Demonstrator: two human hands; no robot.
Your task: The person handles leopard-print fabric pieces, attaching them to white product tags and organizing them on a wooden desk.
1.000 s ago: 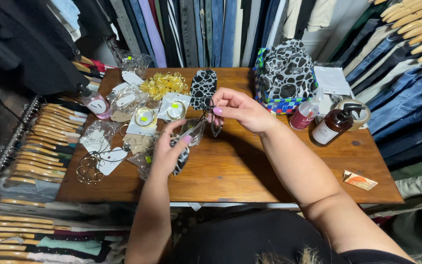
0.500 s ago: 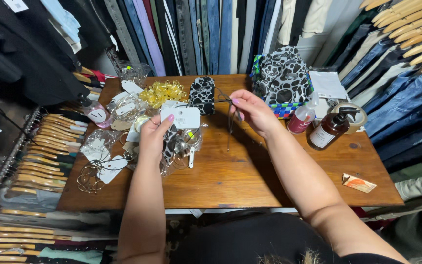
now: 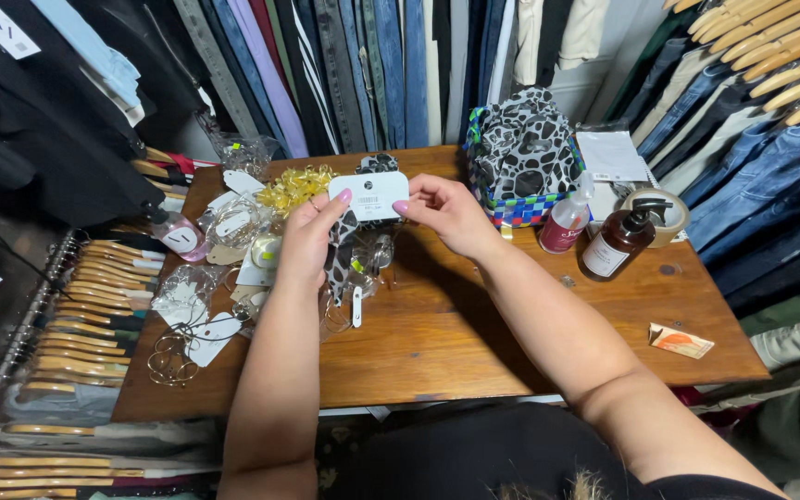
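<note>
My left hand [image 3: 307,239] and my right hand [image 3: 448,213] together hold a white paper tag [image 3: 368,195] up over the wooden table [image 3: 456,333], one hand at each end. From the tag hangs a black-and-white spotted fabric piece [image 3: 341,255] with clear plastic packets and a small white strip [image 3: 357,306] dangling below it. Another spotted item [image 3: 378,164] lies on the table just behind the tag.
A yellow ribbon bow [image 3: 294,187], bagged rings and tags [image 3: 224,222], gold hoops [image 3: 170,356] and a pink bottle [image 3: 179,233] crowd the left. On the right stand a checkered basket with spotted fabric [image 3: 522,157], a red spray bottle [image 3: 562,225], a brown pump bottle [image 3: 615,243] and a tape roll [image 3: 664,215]. Clothes racks surround the table.
Both hands rose and came together on the white tag. The right hand let go of the dark cord it held and took the tag's right end.
</note>
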